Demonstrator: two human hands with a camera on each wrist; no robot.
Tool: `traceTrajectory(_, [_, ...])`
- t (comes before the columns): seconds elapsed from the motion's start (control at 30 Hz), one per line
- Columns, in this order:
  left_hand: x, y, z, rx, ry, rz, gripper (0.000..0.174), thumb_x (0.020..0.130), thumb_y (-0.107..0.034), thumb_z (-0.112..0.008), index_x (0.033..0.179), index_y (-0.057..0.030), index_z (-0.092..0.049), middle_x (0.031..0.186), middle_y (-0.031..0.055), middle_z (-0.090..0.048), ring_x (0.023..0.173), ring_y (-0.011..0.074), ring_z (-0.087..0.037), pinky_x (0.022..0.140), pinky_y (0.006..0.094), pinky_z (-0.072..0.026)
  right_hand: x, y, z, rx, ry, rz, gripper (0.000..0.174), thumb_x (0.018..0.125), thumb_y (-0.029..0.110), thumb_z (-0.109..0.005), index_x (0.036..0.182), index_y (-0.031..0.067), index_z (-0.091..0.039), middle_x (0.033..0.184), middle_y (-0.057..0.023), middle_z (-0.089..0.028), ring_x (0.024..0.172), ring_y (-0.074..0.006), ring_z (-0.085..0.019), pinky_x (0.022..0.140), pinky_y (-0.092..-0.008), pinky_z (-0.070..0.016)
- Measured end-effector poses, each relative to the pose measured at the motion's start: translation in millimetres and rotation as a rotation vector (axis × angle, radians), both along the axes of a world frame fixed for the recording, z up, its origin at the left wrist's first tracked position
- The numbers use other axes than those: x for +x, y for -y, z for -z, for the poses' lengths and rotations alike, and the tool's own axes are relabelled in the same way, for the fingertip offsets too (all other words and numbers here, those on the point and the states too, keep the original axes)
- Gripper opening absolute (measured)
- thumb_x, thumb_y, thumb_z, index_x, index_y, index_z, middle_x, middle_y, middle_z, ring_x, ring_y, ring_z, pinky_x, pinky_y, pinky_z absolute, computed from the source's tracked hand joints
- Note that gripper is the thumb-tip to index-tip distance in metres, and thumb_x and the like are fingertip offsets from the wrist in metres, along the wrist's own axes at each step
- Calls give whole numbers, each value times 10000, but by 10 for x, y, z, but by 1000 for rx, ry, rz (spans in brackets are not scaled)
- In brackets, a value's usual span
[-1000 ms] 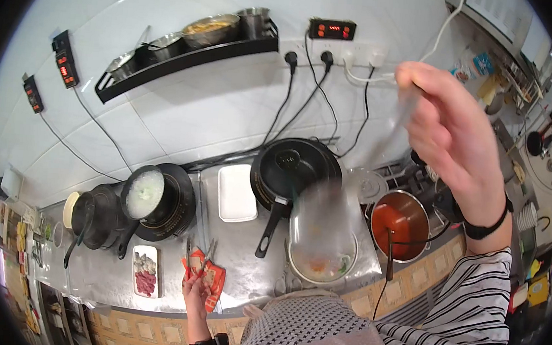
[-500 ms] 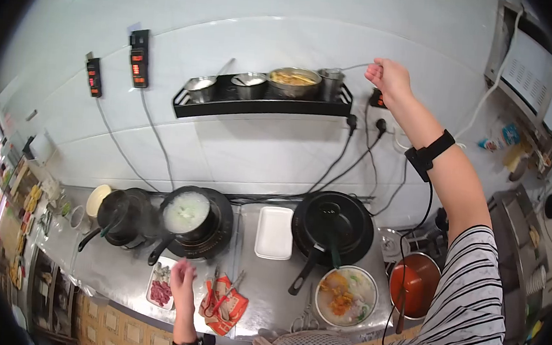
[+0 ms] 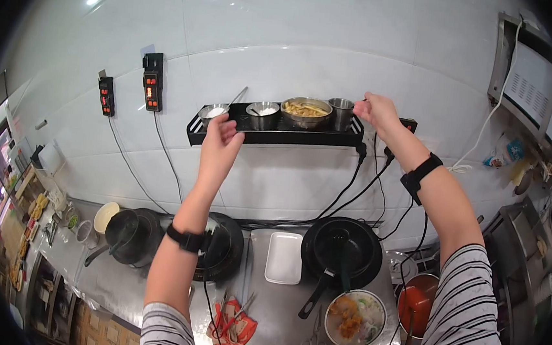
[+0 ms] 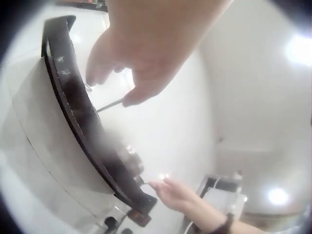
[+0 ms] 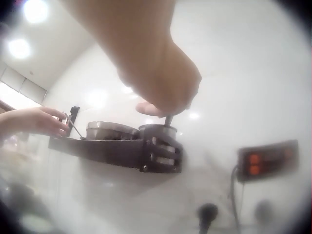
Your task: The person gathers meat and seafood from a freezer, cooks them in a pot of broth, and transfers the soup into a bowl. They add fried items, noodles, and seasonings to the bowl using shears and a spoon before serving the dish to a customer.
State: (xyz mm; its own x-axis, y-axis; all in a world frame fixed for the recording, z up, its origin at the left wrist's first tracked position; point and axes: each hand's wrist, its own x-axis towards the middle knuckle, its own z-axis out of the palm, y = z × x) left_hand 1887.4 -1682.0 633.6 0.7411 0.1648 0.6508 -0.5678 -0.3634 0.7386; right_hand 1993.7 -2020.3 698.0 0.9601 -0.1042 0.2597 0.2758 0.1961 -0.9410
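Observation:
My right hand is by the steel cup at the right end of the black wall shelf. It pinches the thin handle of a metal utensil whose lower end is hidden in the cup. Fingers spread, my left hand reaches up to the shelf's left end, just in front of a steel bowl of white powder. A metal spoon handle slants out of that bowl. In the left wrist view a thin handle overlaps the left thumb, with a gap between thumb and fingers.
Between the hands stand a second bowl and a bowl of yellowish strips. Below are black pans, a white tray, a filled soup bowl, a pot of red liquid and a red packet. Cables hang underneath.
My left hand has left the red packet and tools on the counter and risen to the shelf. My right hand has brought the metal utensil from mid-air to the steel cup. The head view has tilted upward.

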Motion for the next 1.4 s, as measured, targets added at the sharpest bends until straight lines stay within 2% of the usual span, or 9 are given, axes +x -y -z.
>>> traceTrajectory(0.17, [728, 82, -272, 325, -188, -230, 900, 670, -275, -740, 1343, 25, -223, 1193, 249, -485, 1011, 261, -540, 851, 344, -455, -595, 108, 34, -62, 1, -35, 344, 901, 222, -485, 1084, -68, -455, 932, -163, -577, 755, -205, -602, 691, -301, -538])
traceTrajectory(0.27, [786, 141, -298, 314, -246, -202, 902, 661, -251, -738, 1323, 61, -211, 1210, 321, -465, 1104, 378, -513, 911, 360, -429, -1020, 294, 116, -134, -50, -91, 336, 896, 246, -500, 1091, -27, -475, 899, -126, -587, 714, -166, -589, 665, -279, -524])
traceTrajectory(0.4, [805, 220, -303, 421, -244, -314, 909, 656, -266, -746, 1320, 64, -220, 1124, 284, -543, 1051, 340, -557, 870, 363, -453, -1291, 569, 317, -191, -136, -106, 330, 887, 269, -519, 1082, 4, -497, 844, -80, -587, 673, -122, -571, 628, -256, -507])
traceTrajectory(0.7, [764, 156, -62, 258, 37, -265, 673, 706, -122, -691, 1265, 43, -355, 1189, 218, -492, 1097, 288, -504, 907, 346, -417, -764, 509, 387, -253, -78, -33, 352, 854, 293, -578, 1060, 11, -536, 786, -17, -552, 629, -78, -504, 542, -216, -445])
traceTrajectory(0.8, [356, 255, 120, -25, 185, -153, 571, 763, -45, -629, 1266, 7, -364, 1211, 155, -488, 1116, 240, -490, 918, 329, -414, -366, 296, 342, -292, -1, 60, 430, 824, 340, -618, 1064, -8, -537, 780, 0, -535, 642, -64, -466, 533, -210, -421])
traceTrajectory(0.93, [-643, 541, 732, 16, 122, -13, 456, 785, -14, -590, 1211, -11, -427, 1162, 108, -495, 1083, 203, -497, 901, 315, -421, -27, 30, 215, -367, 43, 7, 595, 771, 389, -672, 1138, -45, -495, 804, -8, -524, 662, -64, -435, 561, -233, -422])
traceTrajectory(1.13, [-1119, 168, 1428, 143, -122, 5, 386, 791, -32, -592, 1157, -1, -473, 1113, 93, -517, 1006, 174, -538, 847, 306, -448, 210, -136, 290, -386, 149, 471, 776, 738, 460, -677, 1270, -28, -389, 1038, -151, -485, 961, -258, -472, 868, -370, -392])
traceTrajectory(1.37, [111, -506, 53, 241, 260, -431, 598, 763, -158, -670, 1213, 82, -357, 1092, 263, -547, 1036, 285, -560, 892, 349, -443, -459, -346, 102, -249, 450, 578, 535, 863, 347, -545, 1263, 18, -410, 1101, -107, -408, 992, -182, -385, 897, -297, -336])
traceTrajectory(1.4, [283, -509, -169, 270, 55, -506, 650, 721, -183, -693, 1189, 99, -340, 1035, 284, -555, 972, 332, -578, 839, 370, -468, -622, -358, 103, -230, 496, 552, 496, 877, 318, -527, 1258, 21, -416, 1095, -92, -402, 987, -166, -375, 897, -282, -327])
